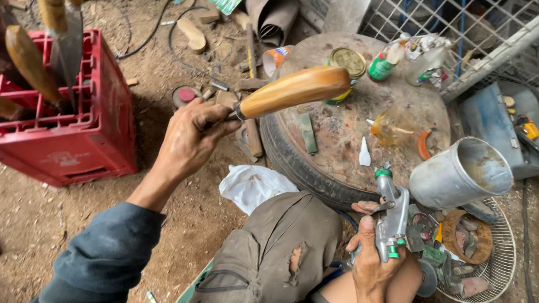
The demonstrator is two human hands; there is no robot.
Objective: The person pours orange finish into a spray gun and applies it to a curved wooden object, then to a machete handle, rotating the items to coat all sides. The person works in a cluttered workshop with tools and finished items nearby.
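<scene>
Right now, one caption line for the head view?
Left hand holds wooden handle; right hand grips spray gun beside red crate.

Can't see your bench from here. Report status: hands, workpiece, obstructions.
Left hand grips the blade end of a glossy wooden-handled knife, held over the tyre-top table. Right hand holds spray gun, metal cup attached. Nothing between them.

Left hand [189, 141]: raised toward 11 o'clock, fingers curled tight in a grip, forearm bare below a pushed-up blue sleeve. Right hand [370, 259]: low at 5 o'clock, wrist upright, fingers wrapped closed, index finger extended forward.
</scene>
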